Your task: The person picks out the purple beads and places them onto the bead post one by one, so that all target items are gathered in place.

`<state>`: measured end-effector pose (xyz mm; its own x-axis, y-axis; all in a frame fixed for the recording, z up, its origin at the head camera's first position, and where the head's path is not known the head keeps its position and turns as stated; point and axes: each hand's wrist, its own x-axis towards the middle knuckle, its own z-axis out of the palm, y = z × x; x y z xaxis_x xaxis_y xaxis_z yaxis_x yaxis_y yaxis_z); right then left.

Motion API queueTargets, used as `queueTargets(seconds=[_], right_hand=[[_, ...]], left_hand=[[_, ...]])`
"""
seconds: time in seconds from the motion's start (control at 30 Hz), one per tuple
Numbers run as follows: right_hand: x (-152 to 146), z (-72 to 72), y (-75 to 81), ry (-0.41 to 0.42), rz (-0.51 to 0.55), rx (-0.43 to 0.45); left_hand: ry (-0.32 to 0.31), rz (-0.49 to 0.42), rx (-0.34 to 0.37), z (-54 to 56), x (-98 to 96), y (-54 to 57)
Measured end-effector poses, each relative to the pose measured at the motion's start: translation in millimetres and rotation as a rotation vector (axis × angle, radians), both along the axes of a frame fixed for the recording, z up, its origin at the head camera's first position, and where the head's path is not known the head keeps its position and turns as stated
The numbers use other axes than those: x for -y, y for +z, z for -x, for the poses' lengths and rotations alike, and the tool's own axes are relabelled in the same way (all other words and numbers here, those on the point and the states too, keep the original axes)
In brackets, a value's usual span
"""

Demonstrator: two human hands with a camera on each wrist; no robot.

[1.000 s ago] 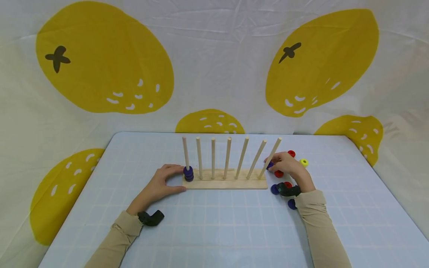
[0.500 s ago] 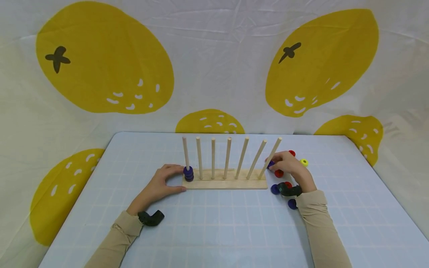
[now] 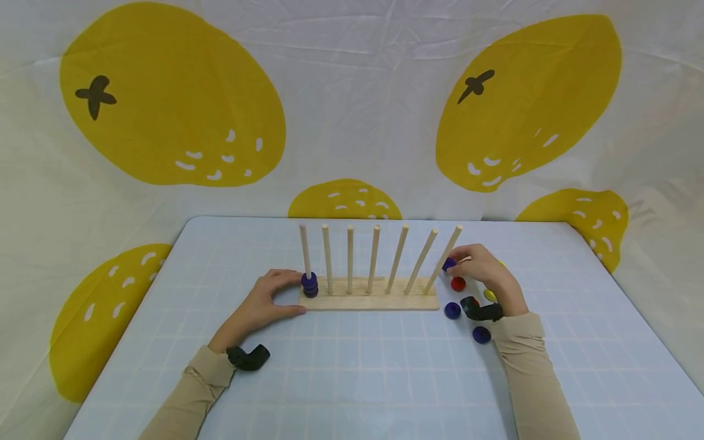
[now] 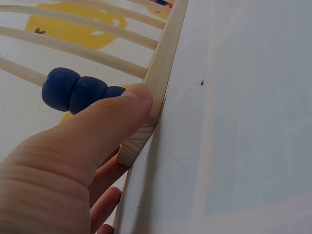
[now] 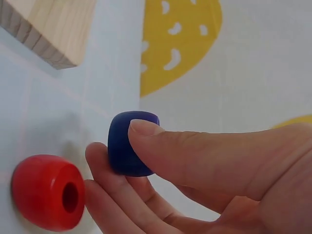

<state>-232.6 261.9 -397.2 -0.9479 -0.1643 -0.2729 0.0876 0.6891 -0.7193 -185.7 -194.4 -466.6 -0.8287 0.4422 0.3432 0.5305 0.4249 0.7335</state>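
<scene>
A wooden peg stand (image 3: 374,302) with a row of upright pegs lies across the middle of the table. Several blue beads (image 3: 310,285) are stacked on its leftmost peg. My left hand (image 3: 268,304) grips the stand's left end, thumb (image 4: 119,109) on the front edge and fingers behind. To the right of the stand, my right hand (image 3: 486,272) pinches a blue bead (image 5: 123,153) between thumb and fingers, behind the rightmost peg in the head view. Close below those fingers a red bead (image 5: 44,192) lies on the table, its hole showing.
Loose beads lie around the right forearm: a blue bead (image 3: 453,310), another blue bead (image 3: 481,335) nearer the front, and a yellow bead (image 3: 489,295) partly behind the wrist. A lemon-patterned cloth (image 3: 363,122) hangs behind the table (image 3: 352,379).
My right hand has lifted the pinched blue bead and shifted slightly back and right, uncovering more of the beads beneath it. My left hand stays at the stand's end.
</scene>
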Motion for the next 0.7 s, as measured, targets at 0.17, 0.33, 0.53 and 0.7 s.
queueTargets(seconds=[0.17, 0.33, 0.53, 0.7], right_hand=[[-1, -3.4, 9.2, -0.005, 0.037, -0.001], [-1, -5.4, 17.2, -0.01, 0.045, -0.028], [-1, -11.5, 26.9, -0.008, 0.053, -0.102], [0, -16.3, 35.7, -0.026, 0.068, -0.14]], left_hand=[[0.001, 0.003, -0.005, -5.8, -4.0, 12.5], [-0.001, -0.003, 0.004, -2.9, -3.2, 6.6], [0.014, 0.004, 0.0, 8.7, 3.1, -18.2], [0.01, 0.003, 0.004, 13.0, 7.7, -25.0]])
